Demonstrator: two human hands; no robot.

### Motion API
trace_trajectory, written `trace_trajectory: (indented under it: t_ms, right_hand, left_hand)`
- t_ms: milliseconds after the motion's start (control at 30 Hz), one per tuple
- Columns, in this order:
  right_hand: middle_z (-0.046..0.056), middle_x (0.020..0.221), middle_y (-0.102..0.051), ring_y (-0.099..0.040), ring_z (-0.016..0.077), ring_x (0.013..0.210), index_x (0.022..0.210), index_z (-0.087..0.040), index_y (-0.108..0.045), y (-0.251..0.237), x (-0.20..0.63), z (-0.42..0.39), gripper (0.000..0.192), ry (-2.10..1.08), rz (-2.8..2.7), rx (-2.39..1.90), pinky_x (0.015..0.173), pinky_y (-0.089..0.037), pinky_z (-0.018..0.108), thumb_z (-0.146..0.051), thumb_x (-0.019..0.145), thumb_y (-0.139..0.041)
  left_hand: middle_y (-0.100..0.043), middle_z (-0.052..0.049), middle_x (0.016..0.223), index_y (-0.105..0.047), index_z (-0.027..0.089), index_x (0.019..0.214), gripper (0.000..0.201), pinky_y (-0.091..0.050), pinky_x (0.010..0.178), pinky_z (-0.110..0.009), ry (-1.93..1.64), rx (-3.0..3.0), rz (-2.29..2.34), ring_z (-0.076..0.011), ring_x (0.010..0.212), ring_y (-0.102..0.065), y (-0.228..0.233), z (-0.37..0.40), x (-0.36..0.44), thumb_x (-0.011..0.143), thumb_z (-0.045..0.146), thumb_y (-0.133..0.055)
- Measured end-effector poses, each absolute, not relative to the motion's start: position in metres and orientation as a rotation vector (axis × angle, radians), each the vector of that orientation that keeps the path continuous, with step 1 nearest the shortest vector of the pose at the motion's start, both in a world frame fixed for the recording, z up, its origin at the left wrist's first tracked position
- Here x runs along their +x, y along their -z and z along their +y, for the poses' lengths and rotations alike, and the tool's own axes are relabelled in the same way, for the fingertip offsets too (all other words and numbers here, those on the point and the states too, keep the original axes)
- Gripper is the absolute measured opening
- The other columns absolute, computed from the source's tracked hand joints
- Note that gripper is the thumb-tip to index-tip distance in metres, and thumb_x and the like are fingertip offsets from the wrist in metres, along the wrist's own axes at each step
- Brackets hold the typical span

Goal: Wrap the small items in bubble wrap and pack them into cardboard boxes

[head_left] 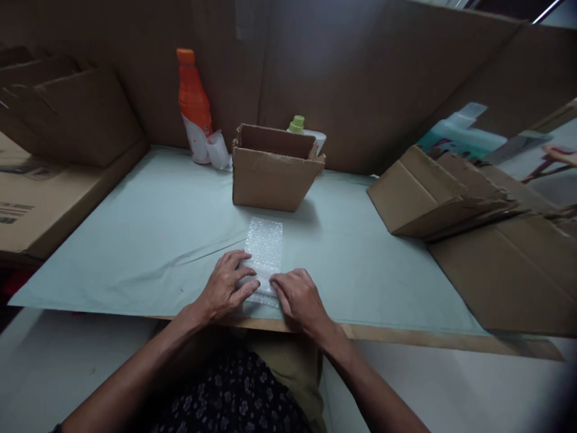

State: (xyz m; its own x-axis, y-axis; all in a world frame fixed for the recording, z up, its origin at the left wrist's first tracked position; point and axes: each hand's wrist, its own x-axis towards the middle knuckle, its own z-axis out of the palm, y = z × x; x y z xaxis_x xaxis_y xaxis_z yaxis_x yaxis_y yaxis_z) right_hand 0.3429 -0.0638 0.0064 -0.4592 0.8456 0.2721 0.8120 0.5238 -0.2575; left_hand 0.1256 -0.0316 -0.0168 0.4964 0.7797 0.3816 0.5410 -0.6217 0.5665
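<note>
One left hand (223,282), spread, touches bubble wrap (265,243) at left. The right hand (300,296) pinches its near right edge.

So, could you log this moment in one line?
left hand: at bubble wrap, left side | right hand: at its right edge | open box: standing beyond
</note>
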Motion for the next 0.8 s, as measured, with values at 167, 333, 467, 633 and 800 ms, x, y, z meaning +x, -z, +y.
trace_trajectory:
  t_ms: [167,333,467,633,800]
  right_hand:
    - [0.005,0.099,-0.075,-0.064,0.0211,0.090,0.097,-0.020,-0.067,-0.024,0.348,-0.066,0.010,-0.336,-2.481,-1.267,0.090,-0.040,0.038,-0.018,0.092,-0.058]
    - [0.014,0.126,-0.067,-0.058,0.0285,0.113,0.093,-0.018,-0.067,-0.012,0.343,-0.090,0.009,-0.066,-2.583,-1.277,0.095,-0.041,0.045,-0.017,0.091,-0.059]
    - [0.016,0.120,-0.069,-0.059,0.0275,0.110,0.093,-0.015,-0.067,0.003,0.335,-0.094,0.019,0.156,-2.538,-1.261,0.090,-0.042,0.043,-0.009,0.095,-0.049]
    - [0.013,0.110,-0.071,-0.061,0.0247,0.102,0.098,-0.015,-0.063,0.003,0.336,-0.085,0.022,0.095,-2.470,-1.275,0.086,-0.042,0.040,-0.008,0.098,-0.042]
    - [0.009,0.090,-0.070,-0.060,0.0224,0.082,0.093,-0.017,-0.059,-0.012,0.339,-0.071,0.018,-0.046,-2.521,-1.332,0.077,-0.040,0.036,-0.014,0.100,-0.042]
  left_hand:
    - [-0.061,-0.013,0.133,-0.069,0.019,0.111,0.026,-0.045,0.106,-0.052,-0.803,2.433,1.098,-0.0312,0.129,-0.050,0.019,-0.039,0.117,0.088,0.029,-0.063]
    - [-0.055,-0.017,0.139,-0.071,0.015,0.104,0.021,-0.044,0.108,-0.052,-0.841,2.545,1.122,-0.0321,0.133,-0.045,0.020,-0.041,0.123,0.089,0.021,-0.059]
    - [-0.055,-0.018,0.139,-0.072,0.014,0.101,0.019,-0.044,0.107,-0.053,-0.838,2.620,1.128,-0.0330,0.130,-0.045,0.014,-0.042,0.125,0.090,0.019,-0.057]
    - [-0.064,-0.017,0.132,-0.067,0.015,0.117,0.039,-0.044,0.105,-0.054,-0.710,2.595,1.020,-0.0330,0.124,-0.053,0.007,-0.043,0.116,0.090,0.042,-0.062]
    - [-0.058,-0.022,0.141,-0.061,0.012,0.126,0.056,-0.043,0.106,-0.056,-0.746,2.547,1.002,-0.0366,0.131,-0.050,0.017,-0.046,0.114,0.082,0.045,-0.071]
